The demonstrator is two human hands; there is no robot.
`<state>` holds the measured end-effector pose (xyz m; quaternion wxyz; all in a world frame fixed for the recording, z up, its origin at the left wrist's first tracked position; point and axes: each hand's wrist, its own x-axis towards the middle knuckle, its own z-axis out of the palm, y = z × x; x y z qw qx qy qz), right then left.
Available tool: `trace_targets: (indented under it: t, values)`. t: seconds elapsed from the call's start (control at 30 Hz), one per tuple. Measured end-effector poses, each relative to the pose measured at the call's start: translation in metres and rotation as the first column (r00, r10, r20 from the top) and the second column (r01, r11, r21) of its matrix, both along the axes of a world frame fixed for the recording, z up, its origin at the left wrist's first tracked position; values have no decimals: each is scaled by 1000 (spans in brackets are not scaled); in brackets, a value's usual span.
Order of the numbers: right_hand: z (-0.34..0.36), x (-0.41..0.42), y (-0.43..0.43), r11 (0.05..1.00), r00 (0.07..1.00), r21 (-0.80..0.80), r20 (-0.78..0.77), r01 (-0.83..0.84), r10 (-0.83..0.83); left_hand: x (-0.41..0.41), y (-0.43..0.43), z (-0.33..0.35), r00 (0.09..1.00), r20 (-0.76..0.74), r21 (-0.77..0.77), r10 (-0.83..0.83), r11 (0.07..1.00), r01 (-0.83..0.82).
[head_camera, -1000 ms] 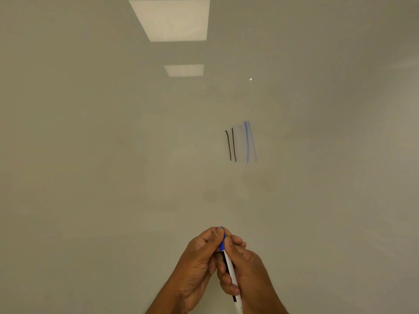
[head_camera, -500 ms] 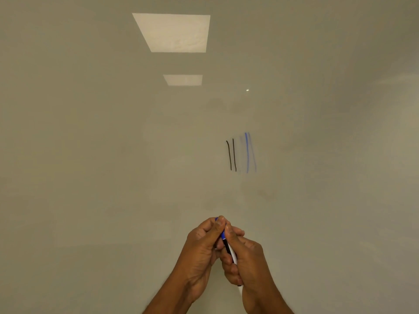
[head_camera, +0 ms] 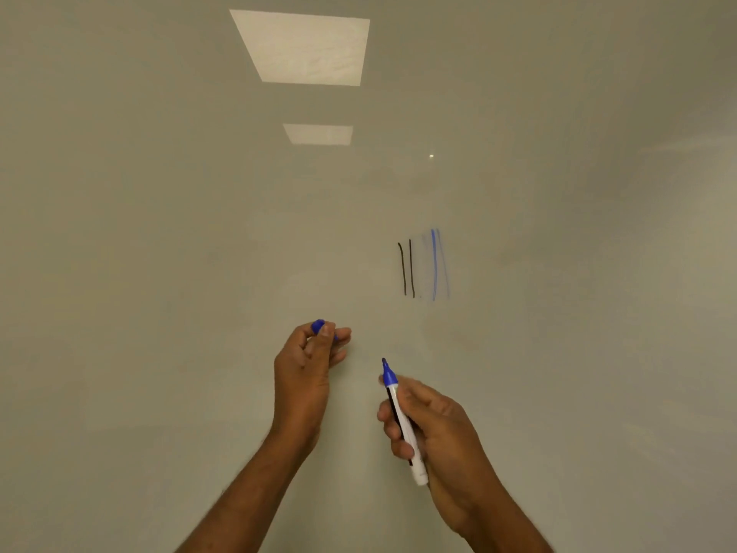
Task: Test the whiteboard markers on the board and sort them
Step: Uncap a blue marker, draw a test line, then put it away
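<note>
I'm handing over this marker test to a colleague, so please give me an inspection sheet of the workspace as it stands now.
Surface: whiteboard fills the view; two black strokes, beside them blue strokes, one strong, the others faint.
Job's things: blue marker uncapped, tip pointing up, below the strokes; blue cap apart from it.
Clutter: nothing seen.
Hands: left hand pinches the cap in its fingers; right hand grips the marker's barrel.
Cables: nothing seen.
Surroundings: two rectangular light reflections on the upper board.
</note>
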<state>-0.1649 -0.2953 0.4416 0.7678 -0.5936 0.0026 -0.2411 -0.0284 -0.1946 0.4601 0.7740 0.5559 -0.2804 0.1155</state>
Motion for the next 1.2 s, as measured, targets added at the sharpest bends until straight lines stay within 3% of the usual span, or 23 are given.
trace_targets:
  t: [0.1,0.17,0.27,0.33,0.4,0.47,0.57,0.67,0.77,0.9,1.2]
  values:
    - [6,6,-4,988,987,-51,73,144,-141,7,-2,-5,965,211,61,156,983,-173]
    - [13,10,-6,987,979,40,124,159,-162,12,-5,-8,931,309,74,195,971,-228]
    - [26,14,-12,932,975,354,223,-77,-4,26,-12,-10,882,414,127,224,946,-299]
    - [33,18,-17,890,953,422,298,-175,46,37,-16,-8,837,481,126,262,924,-362]
    - [38,23,-20,948,950,309,313,-79,-23,47,-19,-3,791,536,106,294,907,-409]
    - [42,31,-21,982,934,131,312,138,-173,58,-23,0,758,573,95,311,894,-439]
    - [48,44,-19,896,848,-51,350,441,-398,73,-30,4,711,627,98,317,874,-476]
    - [55,57,-20,779,718,-88,463,621,-520,86,-37,5,656,686,91,315,857,-507]
    - [59,72,-29,713,652,-124,532,691,-540,98,-41,4,586,738,47,335,840,-540]
    - [60,94,-46,553,545,-199,608,809,-578,106,-47,2,464,799,-45,382,808,-588]
    - [77,114,-51,411,458,-252,703,876,-545,109,-49,2,376,824,-102,424,763,-638]
